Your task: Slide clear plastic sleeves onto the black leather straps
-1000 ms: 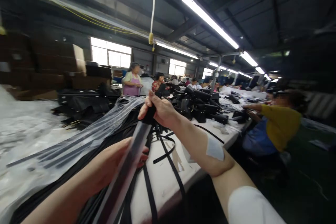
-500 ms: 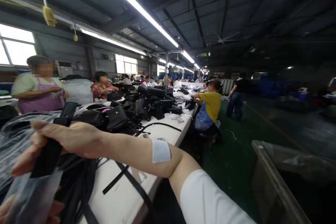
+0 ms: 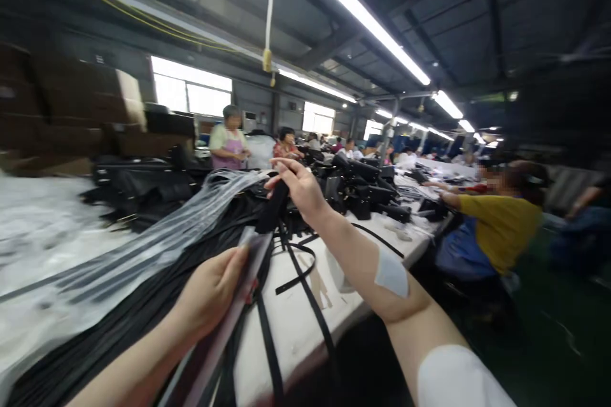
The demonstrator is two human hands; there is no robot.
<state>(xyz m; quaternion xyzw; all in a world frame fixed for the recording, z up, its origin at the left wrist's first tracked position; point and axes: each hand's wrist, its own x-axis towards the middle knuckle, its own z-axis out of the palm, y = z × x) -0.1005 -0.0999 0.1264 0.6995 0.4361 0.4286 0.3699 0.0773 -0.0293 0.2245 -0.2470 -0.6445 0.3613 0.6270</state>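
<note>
My right hand is closed on the upper end of a wide black strap, arm stretched forward over the table. Lower down, my left hand grips a long clear plastic sleeve near its mouth. The strap's lower part runs into that mouth; how far it reaches inside is blurred. Beneath my left arm lies a thick bundle of loose black straps. Straps in clear plastic sleeves are heaped to its left.
Black bags are piled farther along the white table. Loose thin straps hang over its near edge. White plastic spreads at the left, before stacked cartons. A co-worker in yellow sits at the right; others work across the table.
My view has swung left. The right hand now holds the strap farther forward, and my left hand and forearm have come fully into view on the sleeve.
</note>
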